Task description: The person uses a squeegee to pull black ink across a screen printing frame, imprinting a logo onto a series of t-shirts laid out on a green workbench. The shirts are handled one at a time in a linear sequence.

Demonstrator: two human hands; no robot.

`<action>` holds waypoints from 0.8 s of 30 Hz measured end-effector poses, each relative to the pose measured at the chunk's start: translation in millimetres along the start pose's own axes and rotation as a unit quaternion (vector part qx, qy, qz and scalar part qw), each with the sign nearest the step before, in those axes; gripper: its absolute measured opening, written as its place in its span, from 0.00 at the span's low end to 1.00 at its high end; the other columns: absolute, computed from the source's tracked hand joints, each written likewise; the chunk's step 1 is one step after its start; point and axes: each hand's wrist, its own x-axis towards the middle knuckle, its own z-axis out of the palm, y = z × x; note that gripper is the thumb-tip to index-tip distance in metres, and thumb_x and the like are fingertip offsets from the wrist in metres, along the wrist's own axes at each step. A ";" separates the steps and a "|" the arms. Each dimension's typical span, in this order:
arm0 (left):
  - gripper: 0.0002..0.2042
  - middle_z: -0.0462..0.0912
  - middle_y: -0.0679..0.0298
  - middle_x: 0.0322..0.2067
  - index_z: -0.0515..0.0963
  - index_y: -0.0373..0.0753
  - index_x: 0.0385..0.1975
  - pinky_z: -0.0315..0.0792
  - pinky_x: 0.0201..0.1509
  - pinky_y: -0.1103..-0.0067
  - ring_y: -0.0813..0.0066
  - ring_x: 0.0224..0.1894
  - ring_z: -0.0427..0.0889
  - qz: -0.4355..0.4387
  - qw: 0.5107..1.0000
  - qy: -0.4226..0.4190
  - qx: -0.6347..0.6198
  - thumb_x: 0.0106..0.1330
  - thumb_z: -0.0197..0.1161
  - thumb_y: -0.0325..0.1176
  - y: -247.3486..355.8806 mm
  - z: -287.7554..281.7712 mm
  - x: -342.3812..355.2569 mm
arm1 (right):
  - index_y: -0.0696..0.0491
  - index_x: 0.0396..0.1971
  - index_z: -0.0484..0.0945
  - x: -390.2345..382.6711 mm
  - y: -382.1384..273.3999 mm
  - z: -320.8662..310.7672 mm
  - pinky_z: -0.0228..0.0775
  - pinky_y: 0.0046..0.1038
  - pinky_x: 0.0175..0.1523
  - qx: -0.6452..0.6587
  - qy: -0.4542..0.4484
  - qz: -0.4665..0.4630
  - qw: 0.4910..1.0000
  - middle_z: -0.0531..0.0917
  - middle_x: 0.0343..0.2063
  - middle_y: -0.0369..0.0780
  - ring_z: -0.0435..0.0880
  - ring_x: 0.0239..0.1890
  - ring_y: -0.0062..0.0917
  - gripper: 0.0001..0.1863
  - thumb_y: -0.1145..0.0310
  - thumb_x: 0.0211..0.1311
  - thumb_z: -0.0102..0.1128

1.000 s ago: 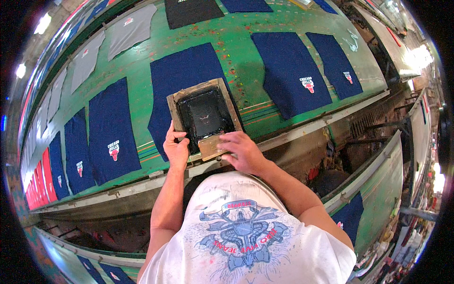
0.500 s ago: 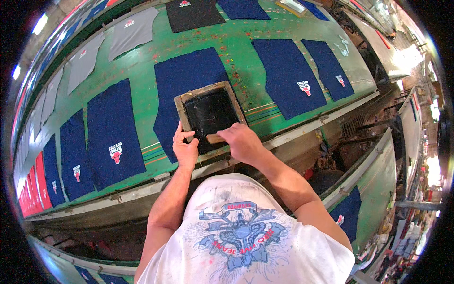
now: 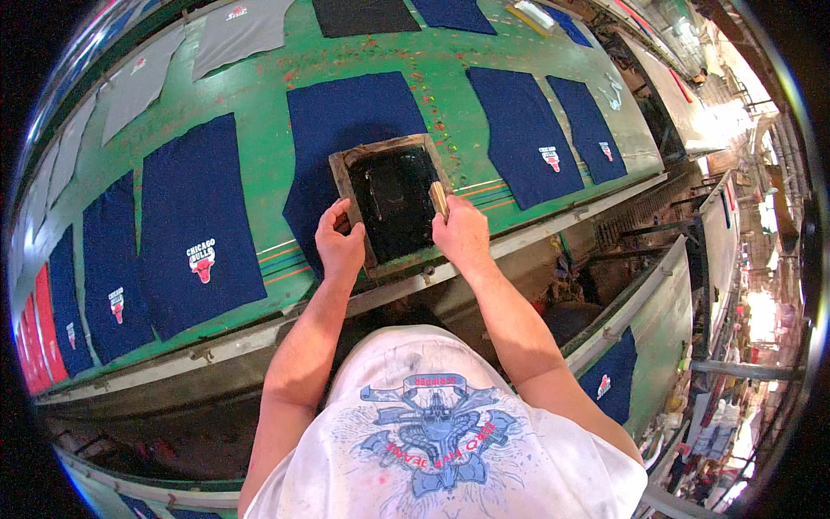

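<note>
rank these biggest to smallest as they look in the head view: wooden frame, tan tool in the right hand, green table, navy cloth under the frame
1. Green table
2. Navy cloth, though partly covered
3. Wooden frame
4. Tan tool, partly hidden by the right hand

Between the left hand (image 3: 343, 245) and the right hand (image 3: 462, 232), a glossy black screen (image 3: 393, 203) is being bordered by a rough wooden frame (image 3: 380, 148); beyond them, matt navy cloth (image 3: 354, 104) is being backed by a smooth, speckled green tabletop (image 3: 259, 156).
</note>
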 end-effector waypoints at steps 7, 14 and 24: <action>0.30 0.88 0.62 0.53 0.80 0.36 0.66 0.83 0.53 0.76 0.77 0.46 0.87 -0.076 0.996 -0.017 0.039 0.59 0.72 0.17 16.5 -2.1 1.0 | 0.60 0.43 0.83 14.0 -2.4 16.1 0.82 0.51 0.50 0.121 -0.064 0.042 0.990 0.89 0.39 0.56 0.90 0.44 0.55 0.13 0.66 0.65 0.68; 0.35 0.87 0.61 0.56 0.77 0.35 0.70 0.83 0.54 0.76 0.75 0.48 0.85 -0.130 0.991 0.008 0.001 0.59 0.72 0.12 19.1 0.4 4.3 | 0.58 0.57 0.86 76.3 -3.4 17.7 0.80 0.44 0.57 0.196 -0.081 -0.217 0.953 0.92 0.46 0.46 0.89 0.49 0.49 0.18 0.75 0.67 0.65; 0.33 0.87 0.61 0.54 0.77 0.32 0.70 0.81 0.61 0.74 0.73 0.53 0.86 -0.178 0.982 0.039 0.047 0.61 0.71 0.11 34.6 1.9 0.3 | 0.52 0.57 0.87 154.6 17.2 38.3 0.77 0.43 0.66 0.114 -0.102 -0.428 0.891 0.91 0.49 0.45 0.86 0.56 0.44 0.25 0.79 0.57 0.64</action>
